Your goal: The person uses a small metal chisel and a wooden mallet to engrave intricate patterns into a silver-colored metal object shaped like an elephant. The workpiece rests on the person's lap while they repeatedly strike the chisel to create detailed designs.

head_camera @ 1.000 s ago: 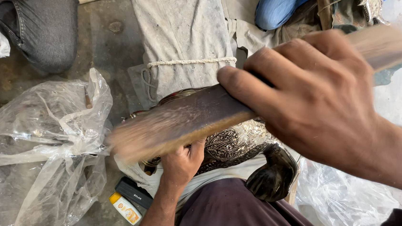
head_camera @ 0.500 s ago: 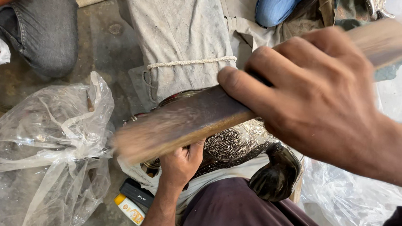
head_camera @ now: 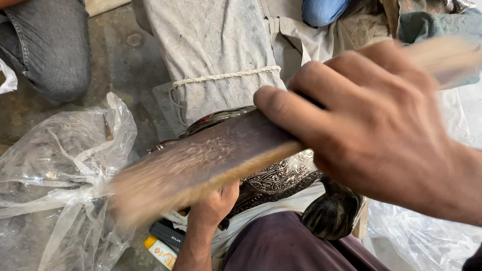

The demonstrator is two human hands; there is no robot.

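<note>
The right hand (head_camera: 379, 123) is wrapped tight around a long wooden paddle (head_camera: 204, 161), fingers curled over its top edge and the thumb hidden beneath. The paddle slants from the upper right down to the lower left, and both its ends are blurred. It lies across an embossed metal piece (head_camera: 283, 176) that rests on the person's lap, on the dark maroon trousers (head_camera: 300, 260). The left hand (head_camera: 212, 205) comes up from below and grips that metal piece at its lower edge, fingers closed on it, partly hidden by the paddle.

Against the picture half a second back, the paddle's low end sits a little lower and farther left, closer to the crumpled plastic bag (head_camera: 41, 194) on the floor; the right hand has kept its hold and the left has not shifted.

Behind the metal piece stands a dusty grey cloth bundle (head_camera: 208, 41) tied with a cord (head_camera: 228, 76). A small orange-and-white bottle (head_camera: 160, 252) lies beneath the left forearm. Another person's grey-trousered knee (head_camera: 59, 35) is at the upper left.
</note>
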